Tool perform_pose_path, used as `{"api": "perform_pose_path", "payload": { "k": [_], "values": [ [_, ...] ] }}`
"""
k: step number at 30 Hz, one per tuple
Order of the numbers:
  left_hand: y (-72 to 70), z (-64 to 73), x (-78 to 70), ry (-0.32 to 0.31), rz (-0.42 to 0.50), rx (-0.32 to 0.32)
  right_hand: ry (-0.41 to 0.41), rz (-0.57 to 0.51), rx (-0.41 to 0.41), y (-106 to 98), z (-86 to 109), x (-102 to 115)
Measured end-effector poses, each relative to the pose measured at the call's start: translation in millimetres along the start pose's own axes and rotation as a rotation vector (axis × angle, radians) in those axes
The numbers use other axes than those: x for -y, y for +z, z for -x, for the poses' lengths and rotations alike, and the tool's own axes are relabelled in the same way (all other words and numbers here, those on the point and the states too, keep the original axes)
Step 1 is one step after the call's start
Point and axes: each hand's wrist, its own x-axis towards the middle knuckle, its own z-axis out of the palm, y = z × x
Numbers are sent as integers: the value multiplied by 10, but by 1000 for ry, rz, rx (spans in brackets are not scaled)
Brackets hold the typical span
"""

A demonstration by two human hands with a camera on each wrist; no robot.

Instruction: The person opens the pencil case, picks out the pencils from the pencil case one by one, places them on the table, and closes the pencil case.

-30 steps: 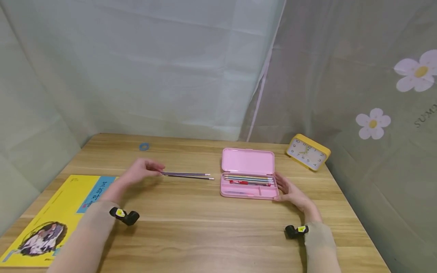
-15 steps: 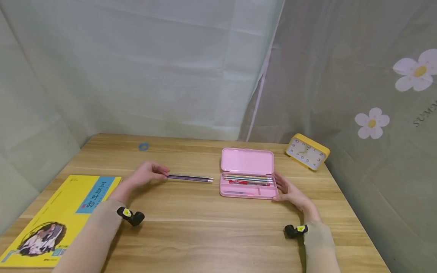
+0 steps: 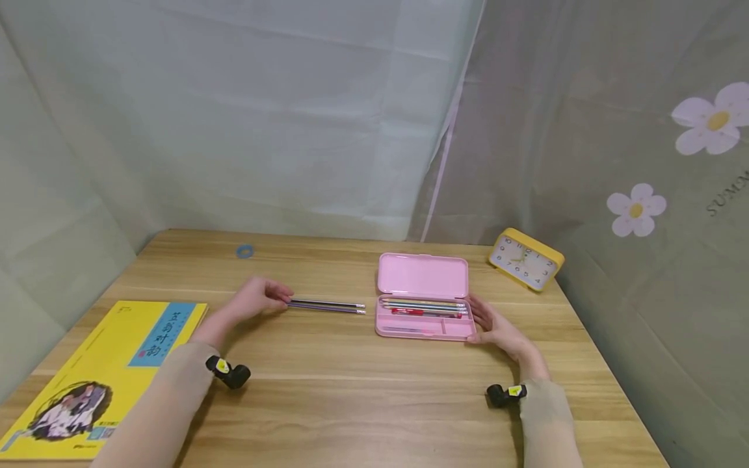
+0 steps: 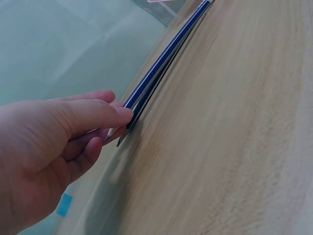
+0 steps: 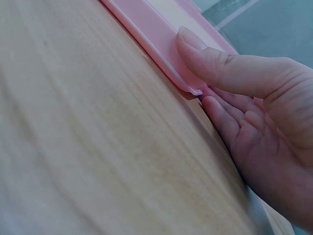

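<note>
With thumb and fingertips my left hand (image 3: 260, 298) pinches two dark pencils (image 4: 164, 61) near their sharpened ends. The pencils lie almost parallel, low over the table, and their eraser ends point at the pink pencil case (image 3: 423, 277). That case stands with its lid raised, left of my right hand (image 3: 497, 330). My right thumb (image 5: 215, 61) lies over the case's near right corner, while the fingers hold its right end. Several pencils (image 3: 424, 304) and a red pen (image 3: 407, 312) fill the back compartment. A thin pen-like item (image 3: 409, 330) lies in the front one.
A yellow book (image 3: 88, 370) lies on the left of the wooden table (image 3: 351, 403), partly under my left forearm. At the back are a blue ring (image 3: 244, 251) on the left and a yellow clock (image 3: 526, 259) on the right. Curtains (image 3: 281, 117) close off the far side.
My left hand has shifted slightly right with the two pencils, whose eraser ends are now nearly level. The right hand stays at the pencil case.
</note>
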Motion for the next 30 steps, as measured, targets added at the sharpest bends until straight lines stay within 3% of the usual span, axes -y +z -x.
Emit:
{"api": "perform_pose_path", "payload": {
  "k": [30],
  "values": [
    [48, -11, 17, 24, -79, -21, 16, 38, -6, -14, 5, -1]
  ]
}}
